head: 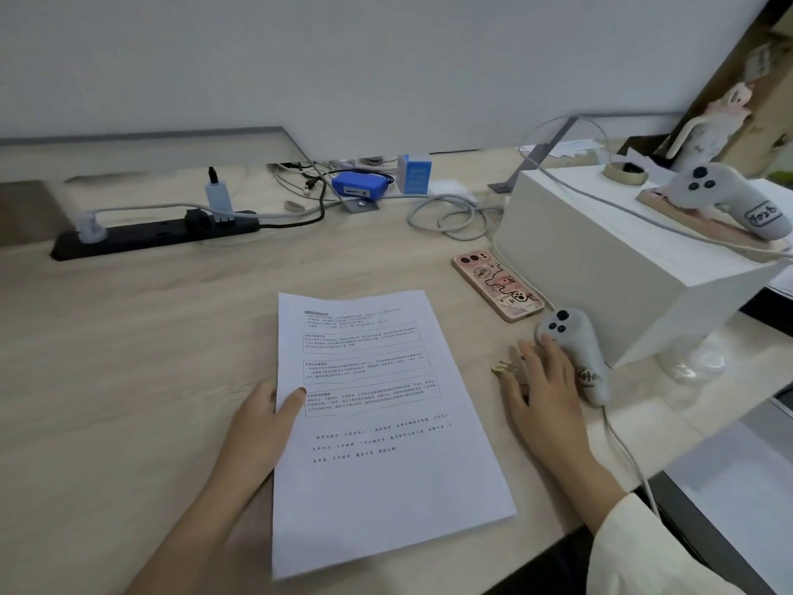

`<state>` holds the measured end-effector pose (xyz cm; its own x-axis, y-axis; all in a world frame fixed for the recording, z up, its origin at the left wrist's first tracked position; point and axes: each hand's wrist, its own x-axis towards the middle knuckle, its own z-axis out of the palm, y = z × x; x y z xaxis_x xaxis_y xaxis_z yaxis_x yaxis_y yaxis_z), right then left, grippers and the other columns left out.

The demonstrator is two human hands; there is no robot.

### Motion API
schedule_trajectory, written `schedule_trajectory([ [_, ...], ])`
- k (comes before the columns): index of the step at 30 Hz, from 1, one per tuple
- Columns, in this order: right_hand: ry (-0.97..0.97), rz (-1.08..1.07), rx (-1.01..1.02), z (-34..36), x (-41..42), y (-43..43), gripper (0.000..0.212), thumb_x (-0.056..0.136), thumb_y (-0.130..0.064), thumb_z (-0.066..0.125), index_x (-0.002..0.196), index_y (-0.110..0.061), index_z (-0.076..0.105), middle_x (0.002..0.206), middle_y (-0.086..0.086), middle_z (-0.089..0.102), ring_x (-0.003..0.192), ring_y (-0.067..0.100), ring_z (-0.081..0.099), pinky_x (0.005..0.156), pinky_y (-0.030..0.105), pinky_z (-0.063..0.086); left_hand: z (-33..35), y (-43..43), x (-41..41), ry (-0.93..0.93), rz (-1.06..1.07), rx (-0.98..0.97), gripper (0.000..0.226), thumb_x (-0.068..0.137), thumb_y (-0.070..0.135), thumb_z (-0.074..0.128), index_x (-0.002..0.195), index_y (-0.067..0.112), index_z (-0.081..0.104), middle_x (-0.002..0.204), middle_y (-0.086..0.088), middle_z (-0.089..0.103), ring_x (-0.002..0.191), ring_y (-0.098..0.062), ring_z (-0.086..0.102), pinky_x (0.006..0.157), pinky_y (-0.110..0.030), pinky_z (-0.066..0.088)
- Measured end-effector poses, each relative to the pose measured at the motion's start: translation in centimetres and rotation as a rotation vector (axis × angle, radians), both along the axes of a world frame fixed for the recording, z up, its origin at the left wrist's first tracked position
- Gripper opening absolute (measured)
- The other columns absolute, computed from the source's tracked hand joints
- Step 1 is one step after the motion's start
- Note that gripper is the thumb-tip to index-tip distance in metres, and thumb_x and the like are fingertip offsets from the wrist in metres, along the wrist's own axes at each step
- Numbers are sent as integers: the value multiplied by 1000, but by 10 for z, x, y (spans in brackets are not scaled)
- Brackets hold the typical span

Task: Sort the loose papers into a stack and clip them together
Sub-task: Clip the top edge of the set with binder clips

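A stack of white printed papers [382, 427] lies squared on the wooden desk in front of me. My left hand [261, 418] grips its left edge, thumb on top of the top sheet and fingers underneath. To the right of the stack my right hand [543, 382] rests fingers-down over a small pile of gold-coloured clips [504, 368]. Only the left part of the clips shows from under the fingers. Whether the fingers pinch a clip is hidden.
A pink cased phone [497, 285] lies beyond the clips. A white controller [579, 350] touches my right hand's far side, with a white box [600, 251] behind it. A black power strip [154, 236], cables and a blue device [360, 186] sit at the back.
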<state>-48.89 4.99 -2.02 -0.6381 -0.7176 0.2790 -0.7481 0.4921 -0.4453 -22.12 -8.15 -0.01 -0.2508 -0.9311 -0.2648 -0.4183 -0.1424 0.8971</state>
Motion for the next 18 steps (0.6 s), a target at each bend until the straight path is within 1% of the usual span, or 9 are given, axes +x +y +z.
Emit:
schedule_trajectory([
  [2, -72, 30, 58, -1, 1, -7, 42, 94, -27, 47, 134, -13, 44, 151, 11, 27, 141, 24, 18, 114, 34, 15, 1, -3, 4, -4, 5, -8, 21, 92, 24, 51, 104, 8, 58, 104, -5, 67, 94, -26, 65, 84, -41, 52],
  [4, -106, 76, 75, -2, 6, -13, 42, 96, -27, 43, 135, -12, 42, 151, 8, 29, 140, 21, 19, 114, 31, 16, 2, -5, 9, -12, 8, -17, 19, 93, 24, 51, 101, 8, 57, 102, -6, 67, 93, -26, 64, 80, -39, 50],
  [7, -86, 172, 87, -3, 24, -24, 41, 96, -26, 41, 135, -12, 42, 150, 6, 29, 140, 19, 20, 112, 25, 15, 0, -8, 22, -18, 18, -22, 18, 93, 25, 50, 101, 10, 57, 100, -3, 67, 92, -24, 64, 74, -36, 49],
  [9, -81, 239, 107, -2, 37, -33, 43, 97, -26, 38, 137, -12, 41, 151, 4, 28, 141, 18, 19, 113, 25, 14, 0, -10, 33, -19, 24, -30, 16, 92, 26, 51, 99, 13, 58, 97, 0, 67, 89, -21, 65, 71, -34, 48],
  [11, -61, 296, 118, 0, 48, -47, 43, 98, -25, 36, 138, -12, 39, 152, 5, 27, 142, 18, 19, 115, 25, 13, 0, -15, 44, -32, 42, -44, 12, 92, 26, 51, 89, 17, 57, 88, 5, 65, 81, -15, 63, 64, -30, 45],
  [13, -27, 356, 126, 2, 57, -65, 42, 98, -22, 36, 139, -10, 39, 152, 7, 27, 142, 19, 20, 115, 24, 11, 2, -23, 58, -64, 64, -53, 14, 93, 25, 51, 80, 20, 54, 83, 6, 62, 73, -10, 59, 58, -26, 41],
  [15, -7, 418, 132, 4, 67, -87, 42, 98, -21, 35, 139, -10, 38, 152, 6, 27, 142, 19, 21, 115, 23, 10, 1, -35, 75, -83, 87, -37, 13, 92, 26, 51, 82, 18, 55, 88, 4, 64, 77, -13, 61, 61, -28, 44],
  [18, -23, 477, 132, 3, 82, -124, 42, 99, -20, 34, 140, -11, 38, 152, 4, 28, 142, 17, 21, 115, 22, 10, -2, -54, 101, -103, 121, -9, 13, 92, 26, 52, 91, 15, 57, 94, 1, 66, 86, -21, 64, 75, -38, 51],
])
